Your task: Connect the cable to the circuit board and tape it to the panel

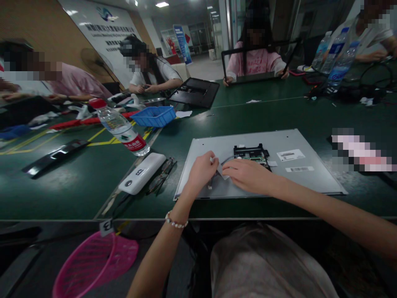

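Note:
A grey metal display panel [248,145] lies flat on the table in front of me, its back side up. Over its left half, my left hand [203,167] pinches a small pale strip of tape [223,173]. From the right, my right hand [251,176] reaches over the panel with bent fingers closed at the same strip; its fingertips are partly hidden. Just behind the right hand sits a black bracket with a green circuit board [252,155]. A grey cable [228,159] runs from the board toward my hands. White labels [290,155] are stuck on the panel's right part.
Left of the panel lie eyeglasses [161,177], a white power bank [142,173] and a water bottle [124,130]. Farther off are a blue basket [155,116] and a black plastic cover [198,92]. Across the table a person holds a black frame [262,49]. A pink basket [93,265] is below the edge.

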A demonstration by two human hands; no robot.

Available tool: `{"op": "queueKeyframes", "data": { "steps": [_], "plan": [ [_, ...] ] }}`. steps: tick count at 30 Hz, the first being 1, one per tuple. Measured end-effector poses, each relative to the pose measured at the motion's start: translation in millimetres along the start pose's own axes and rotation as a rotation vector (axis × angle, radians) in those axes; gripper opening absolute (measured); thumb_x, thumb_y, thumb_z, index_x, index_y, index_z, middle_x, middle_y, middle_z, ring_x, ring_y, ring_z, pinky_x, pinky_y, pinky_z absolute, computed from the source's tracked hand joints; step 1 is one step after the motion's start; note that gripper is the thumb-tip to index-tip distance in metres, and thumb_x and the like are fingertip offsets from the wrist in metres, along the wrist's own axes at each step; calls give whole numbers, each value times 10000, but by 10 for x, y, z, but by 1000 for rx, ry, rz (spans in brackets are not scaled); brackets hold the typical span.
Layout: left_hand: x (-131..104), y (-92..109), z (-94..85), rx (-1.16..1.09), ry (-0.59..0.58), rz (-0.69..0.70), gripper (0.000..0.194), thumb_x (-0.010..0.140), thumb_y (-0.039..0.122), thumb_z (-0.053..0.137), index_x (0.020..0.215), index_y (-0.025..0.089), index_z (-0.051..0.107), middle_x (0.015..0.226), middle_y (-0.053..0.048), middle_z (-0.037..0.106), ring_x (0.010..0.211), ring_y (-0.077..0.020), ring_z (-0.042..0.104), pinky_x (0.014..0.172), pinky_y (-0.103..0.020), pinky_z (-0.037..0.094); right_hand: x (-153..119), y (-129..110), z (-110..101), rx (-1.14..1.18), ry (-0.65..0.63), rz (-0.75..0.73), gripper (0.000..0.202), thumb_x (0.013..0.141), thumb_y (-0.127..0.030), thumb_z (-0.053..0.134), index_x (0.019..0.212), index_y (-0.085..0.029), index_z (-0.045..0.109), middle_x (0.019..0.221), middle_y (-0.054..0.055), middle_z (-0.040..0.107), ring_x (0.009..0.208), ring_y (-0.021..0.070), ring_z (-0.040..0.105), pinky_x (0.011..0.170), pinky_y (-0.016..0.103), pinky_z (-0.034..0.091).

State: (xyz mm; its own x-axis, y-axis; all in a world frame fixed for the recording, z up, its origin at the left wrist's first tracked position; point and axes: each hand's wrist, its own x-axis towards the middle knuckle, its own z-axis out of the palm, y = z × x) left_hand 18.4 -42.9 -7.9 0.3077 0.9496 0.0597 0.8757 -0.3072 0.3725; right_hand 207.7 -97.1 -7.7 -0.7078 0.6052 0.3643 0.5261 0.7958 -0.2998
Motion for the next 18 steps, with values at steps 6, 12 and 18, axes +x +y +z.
{"op": "queueKeyframes", "data": {
  "steps": [6,12,18],
  "plan": [
    [-5,27,-102,71,190,9,191,907,345,445,1016,205,515,652,13,588,641,-169,577,616,-246,367,-27,95,133,-20,37,-32,288,897,-119,442,1125,-122,618,1176,144,626,1086,227,568,952,416,439],
    [-29,48,-89,58,88,292,137,893,231,435,986,205,531,920,-36,596,804,-166,574,757,-270,414,-27,89,168,-52,-29,-115,376,954,-317,416,1194,-87,592,1207,160,625,1158,241,537,1027,428,376],
    [4,-106,18,2,-52,341,157,826,258,549,959,194,496,861,-27,576,808,-189,563,733,-291,428,-50,70,155,-63,-79,-121,370,950,-328,423,1165,-86,603,1145,153,658,1100,237,571,1042,443,334]
  ]
}}
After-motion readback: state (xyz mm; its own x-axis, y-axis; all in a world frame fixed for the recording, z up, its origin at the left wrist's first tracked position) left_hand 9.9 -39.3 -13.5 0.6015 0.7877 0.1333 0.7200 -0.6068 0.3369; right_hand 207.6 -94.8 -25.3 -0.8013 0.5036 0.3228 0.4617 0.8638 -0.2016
